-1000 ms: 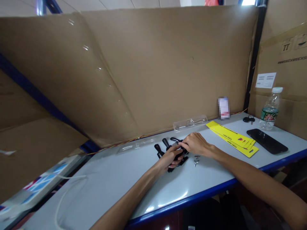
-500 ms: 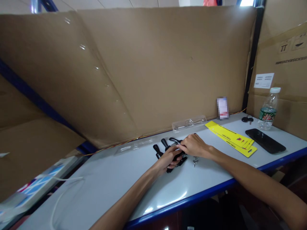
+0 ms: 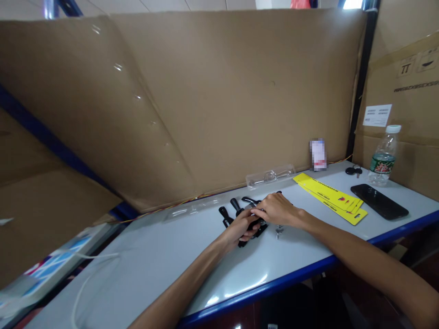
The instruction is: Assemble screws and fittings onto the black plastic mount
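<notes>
At the middle of the table, my left hand [image 3: 242, 225] is closed around a black spokeshave [image 3: 254, 225], mostly covered by my fingers. My right hand [image 3: 275, 208] meets it from the right, its fingers bent down and pinching on the same tool; the exact spot of contact is hidden. Other black spokeshave handles [image 3: 236, 206] stick out beyond my left hand, and a curved black handle [image 3: 251, 200] shows behind both hands. Small shiny metal parts [image 3: 279, 232], which look like thumbscrews, lie on the table just below my right wrist.
Clear plastic blister trays [image 3: 270, 177] lie along the cardboard wall [image 3: 240, 100]. To the right are yellow printed cards [image 3: 329, 198], a black phone [image 3: 379, 201], keys [image 3: 353, 170] and a water bottle [image 3: 383, 157]. A white cable [image 3: 80, 288] crosses the table's left end.
My right hand has shifted very slightly, its fingers turning a little over the tool. My left hand and the things on the table stay in place.
</notes>
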A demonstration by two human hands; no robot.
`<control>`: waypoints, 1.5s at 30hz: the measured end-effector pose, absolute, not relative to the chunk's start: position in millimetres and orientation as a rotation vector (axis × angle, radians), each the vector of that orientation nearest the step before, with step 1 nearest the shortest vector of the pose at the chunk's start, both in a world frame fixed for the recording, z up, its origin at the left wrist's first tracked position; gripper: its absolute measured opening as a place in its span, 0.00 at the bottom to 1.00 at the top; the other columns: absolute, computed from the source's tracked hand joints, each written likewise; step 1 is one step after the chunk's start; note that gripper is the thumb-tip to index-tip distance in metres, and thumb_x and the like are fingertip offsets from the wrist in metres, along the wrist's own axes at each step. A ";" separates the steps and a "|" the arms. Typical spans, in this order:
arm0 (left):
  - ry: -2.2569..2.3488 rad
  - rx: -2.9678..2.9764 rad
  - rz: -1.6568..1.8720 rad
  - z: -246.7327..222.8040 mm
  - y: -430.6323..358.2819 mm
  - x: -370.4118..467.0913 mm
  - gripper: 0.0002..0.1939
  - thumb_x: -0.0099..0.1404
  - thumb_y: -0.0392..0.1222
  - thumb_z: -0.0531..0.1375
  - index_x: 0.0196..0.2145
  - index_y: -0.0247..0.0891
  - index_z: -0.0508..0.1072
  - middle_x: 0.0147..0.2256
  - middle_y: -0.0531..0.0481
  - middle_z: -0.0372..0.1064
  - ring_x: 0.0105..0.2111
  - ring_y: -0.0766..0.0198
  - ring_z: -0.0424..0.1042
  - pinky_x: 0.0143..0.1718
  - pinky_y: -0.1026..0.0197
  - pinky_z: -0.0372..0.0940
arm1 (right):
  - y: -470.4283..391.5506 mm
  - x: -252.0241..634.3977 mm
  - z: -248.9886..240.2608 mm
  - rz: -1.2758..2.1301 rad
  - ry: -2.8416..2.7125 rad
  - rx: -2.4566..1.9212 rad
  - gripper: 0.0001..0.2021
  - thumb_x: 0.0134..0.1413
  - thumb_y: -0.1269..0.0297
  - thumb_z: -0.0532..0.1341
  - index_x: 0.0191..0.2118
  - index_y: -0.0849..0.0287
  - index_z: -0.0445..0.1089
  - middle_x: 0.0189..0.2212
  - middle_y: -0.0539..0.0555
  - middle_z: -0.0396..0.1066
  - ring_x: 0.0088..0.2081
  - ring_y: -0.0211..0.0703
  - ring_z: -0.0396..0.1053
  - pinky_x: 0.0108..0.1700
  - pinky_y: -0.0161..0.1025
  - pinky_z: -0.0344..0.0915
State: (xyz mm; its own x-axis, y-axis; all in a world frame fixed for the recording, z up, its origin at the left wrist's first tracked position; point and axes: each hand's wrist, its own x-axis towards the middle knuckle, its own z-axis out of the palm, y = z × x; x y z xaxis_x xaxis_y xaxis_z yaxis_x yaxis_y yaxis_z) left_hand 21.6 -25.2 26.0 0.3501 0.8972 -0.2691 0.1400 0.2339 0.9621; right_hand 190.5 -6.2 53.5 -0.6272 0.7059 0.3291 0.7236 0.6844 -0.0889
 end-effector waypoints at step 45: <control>1.136 1.233 0.683 27.3 -26.0 22.2 0.07 0.63 0.43 0.58 0.37 0.41 0.62 0.21 0.61 0.54 0.13 0.77 0.43 0.13 0.72 0.34 | -6.7 190.0 52.3 -0.135 -2.569 -1.228 0.17 0.68 0.58 0.54 0.42 0.60 0.78 0.36 0.61 0.79 0.38 0.50 0.76 0.38 0.38 0.62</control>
